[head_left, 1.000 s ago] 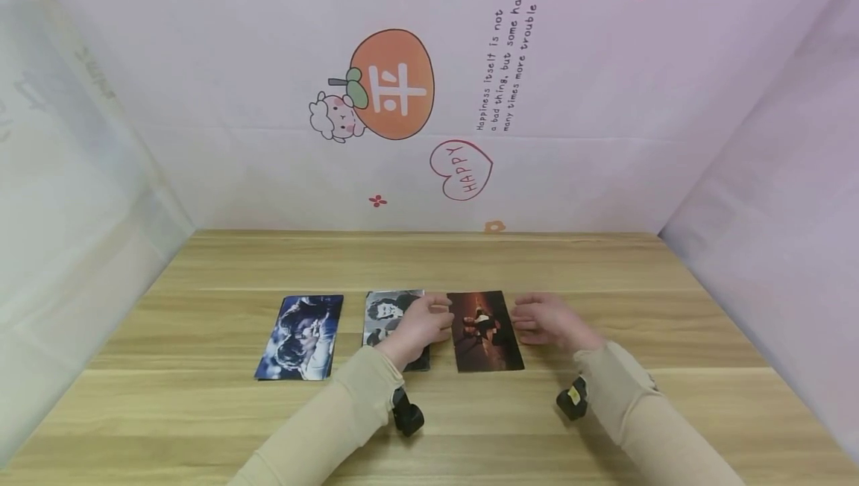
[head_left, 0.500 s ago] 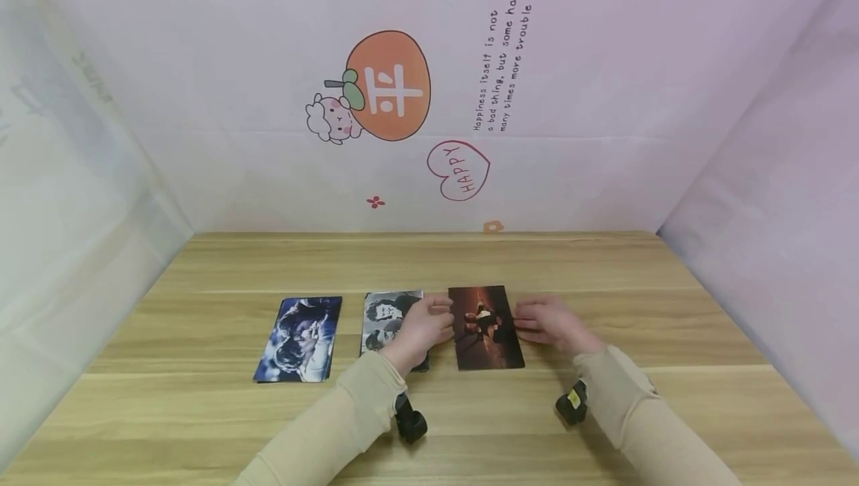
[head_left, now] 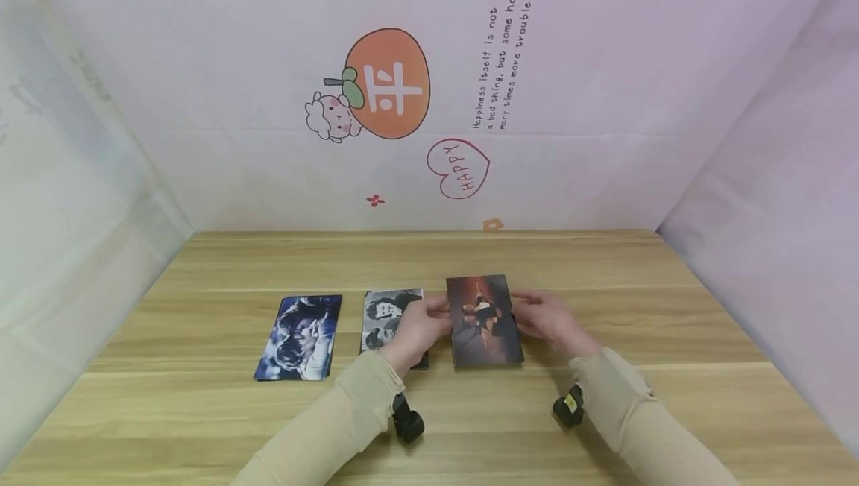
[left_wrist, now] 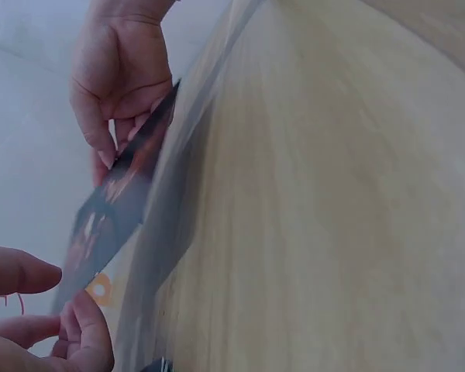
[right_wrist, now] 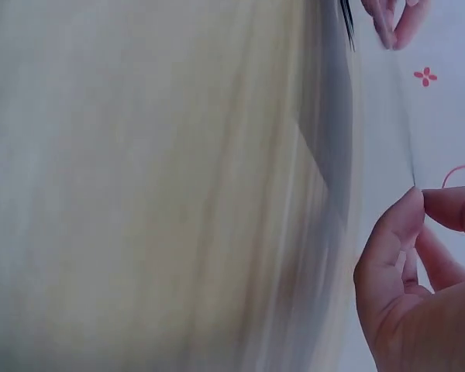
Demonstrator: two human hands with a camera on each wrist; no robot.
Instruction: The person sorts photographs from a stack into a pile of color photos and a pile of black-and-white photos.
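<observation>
A dark photo (head_left: 485, 318) with a reddish-brown scene and figures is held off the table between both hands. At its left edge, my left hand (head_left: 419, 331) pinches it with thumb and fingers; this grip also shows in the left wrist view, with the left hand (left_wrist: 43, 325) at lower left. The right hand (head_left: 552, 322) pinches the opposite edge. In the right wrist view, the right hand's (right_wrist: 418, 271) thumb and finger meet on the thin edge of the sheet. The photo's shadow falls on the wood beneath it.
A stack of black-and-white photos (head_left: 385, 314) lies partly under the left hand and forearm. Farther left is a stack of bluish photos (head_left: 302, 341). The wood-grain table (head_left: 268, 262) meets a printed white backdrop (head_left: 570, 173) behind and white side walls.
The dark photo has come up off the table and its far edge has shifted upward in the head view. The right hand's fingers have closed on its right edge. Both photo stacks stay put.
</observation>
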